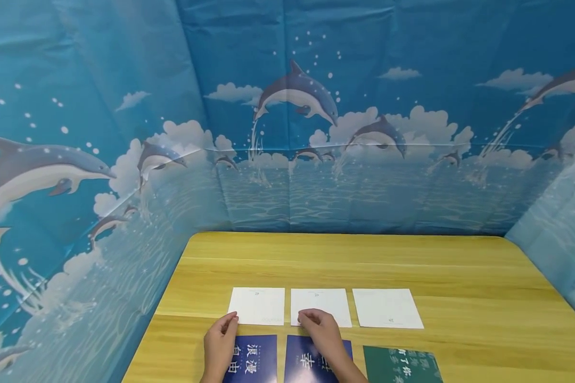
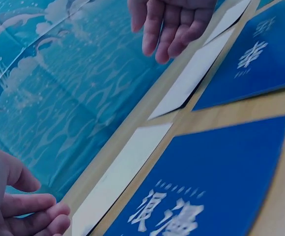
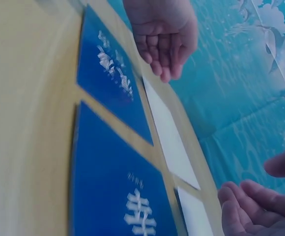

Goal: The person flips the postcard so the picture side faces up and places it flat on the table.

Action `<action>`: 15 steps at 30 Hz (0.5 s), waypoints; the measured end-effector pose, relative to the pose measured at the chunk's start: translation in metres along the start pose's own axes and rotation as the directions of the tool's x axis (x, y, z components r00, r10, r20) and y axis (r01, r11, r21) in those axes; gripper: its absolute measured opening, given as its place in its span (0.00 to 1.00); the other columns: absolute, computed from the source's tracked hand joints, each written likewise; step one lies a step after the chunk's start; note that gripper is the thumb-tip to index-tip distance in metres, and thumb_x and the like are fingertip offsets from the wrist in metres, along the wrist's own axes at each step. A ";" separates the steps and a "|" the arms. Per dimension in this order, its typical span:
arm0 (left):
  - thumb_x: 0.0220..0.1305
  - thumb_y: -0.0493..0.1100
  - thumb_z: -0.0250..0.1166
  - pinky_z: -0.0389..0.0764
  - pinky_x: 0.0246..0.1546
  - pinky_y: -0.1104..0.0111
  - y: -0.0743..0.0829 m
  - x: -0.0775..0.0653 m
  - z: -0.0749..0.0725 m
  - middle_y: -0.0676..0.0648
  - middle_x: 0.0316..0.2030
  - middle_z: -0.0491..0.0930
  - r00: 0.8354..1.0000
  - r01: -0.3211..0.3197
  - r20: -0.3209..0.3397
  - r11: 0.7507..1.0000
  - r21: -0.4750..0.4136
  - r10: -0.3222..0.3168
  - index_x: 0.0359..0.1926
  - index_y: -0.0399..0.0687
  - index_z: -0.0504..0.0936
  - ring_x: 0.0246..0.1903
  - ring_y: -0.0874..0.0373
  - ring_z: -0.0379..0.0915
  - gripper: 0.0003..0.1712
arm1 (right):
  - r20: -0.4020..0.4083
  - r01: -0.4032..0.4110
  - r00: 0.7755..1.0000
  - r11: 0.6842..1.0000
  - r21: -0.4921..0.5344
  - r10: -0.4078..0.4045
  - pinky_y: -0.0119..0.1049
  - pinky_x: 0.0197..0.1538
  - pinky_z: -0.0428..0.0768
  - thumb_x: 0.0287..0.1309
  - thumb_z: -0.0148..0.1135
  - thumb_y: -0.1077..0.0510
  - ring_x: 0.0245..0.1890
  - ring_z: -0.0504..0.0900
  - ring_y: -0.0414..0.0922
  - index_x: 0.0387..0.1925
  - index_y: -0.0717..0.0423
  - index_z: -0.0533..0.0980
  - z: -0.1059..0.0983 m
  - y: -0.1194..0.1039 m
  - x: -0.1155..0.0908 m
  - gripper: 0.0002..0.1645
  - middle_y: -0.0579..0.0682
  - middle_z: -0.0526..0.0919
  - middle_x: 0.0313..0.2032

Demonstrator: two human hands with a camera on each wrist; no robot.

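Observation:
Three white cards lie in a row: a left white card (image 1: pixel 259 308), a middle white card (image 1: pixel 323 303) and a right white card (image 1: pixel 388 308). Nearer to me are a left blue card (image 1: pixel 268 348) and a middle blue card (image 1: pixel 294 369), both with white characters, and a green card (image 1: pixel 383 367). My left hand (image 1: pixel 219 346) is by the left white card's near left corner; its fingers are loosely bent in the left wrist view. My right hand (image 1: pixel 325 335) hovers over the middle pair. Nothing shows between the fingers (image 3: pixel 250 201) in the right wrist view.
The yellow wood-grain table (image 1: pixel 345 255) has rounded far corners. A blue sheet (image 1: pixel 364 197) printed with dolphins, clouds and waves hangs behind the table and along its sides. The near parts of the coloured cards run out of the head view.

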State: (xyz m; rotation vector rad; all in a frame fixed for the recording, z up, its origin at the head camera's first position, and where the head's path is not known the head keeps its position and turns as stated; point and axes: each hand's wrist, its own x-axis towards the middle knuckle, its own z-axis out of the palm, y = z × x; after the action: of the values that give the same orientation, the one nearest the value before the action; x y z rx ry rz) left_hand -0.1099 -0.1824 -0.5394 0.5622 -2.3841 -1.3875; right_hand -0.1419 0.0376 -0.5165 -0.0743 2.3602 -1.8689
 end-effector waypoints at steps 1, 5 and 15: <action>0.62 0.38 0.57 0.74 0.32 0.67 -0.002 0.004 -0.002 0.43 0.37 0.81 1.000 -0.007 0.000 1.000 0.017 0.007 0.45 0.34 0.80 0.33 0.55 0.74 0.14 | -0.004 -0.008 1.000 1.000 0.022 0.008 0.38 0.39 0.75 0.57 0.57 0.57 0.34 0.80 0.47 0.41 0.70 0.77 0.002 -0.001 0.003 0.18 0.55 0.82 0.33; 0.63 0.38 0.54 0.75 0.40 0.57 -0.008 0.021 -0.008 0.36 0.42 0.79 1.000 -0.011 0.014 0.997 0.071 0.010 0.48 0.29 0.77 0.41 0.45 0.75 0.18 | -0.002 -0.015 1.000 0.997 0.078 0.015 0.39 0.40 0.76 0.57 0.55 0.60 0.37 0.80 0.51 0.46 0.74 0.73 0.010 -0.004 0.011 0.21 0.60 0.81 0.37; 0.63 0.38 0.52 0.72 0.45 0.52 -0.011 0.038 -0.015 0.33 0.47 0.76 0.999 -0.022 0.046 0.994 0.104 0.017 0.50 0.25 0.74 0.47 0.41 0.72 0.20 | 0.021 0.022 1.000 1.000 0.014 -0.022 0.45 0.41 0.75 0.54 0.59 0.61 0.40 0.78 0.55 0.46 0.78 0.72 0.026 -0.010 0.028 0.23 0.59 0.80 0.36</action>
State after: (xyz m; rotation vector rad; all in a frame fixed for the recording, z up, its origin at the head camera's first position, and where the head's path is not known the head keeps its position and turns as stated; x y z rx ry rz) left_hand -0.1340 -0.2172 -0.5391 0.5382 -2.5023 -1.2864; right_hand -0.1665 0.0072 -0.5142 -0.1184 2.3413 -1.8847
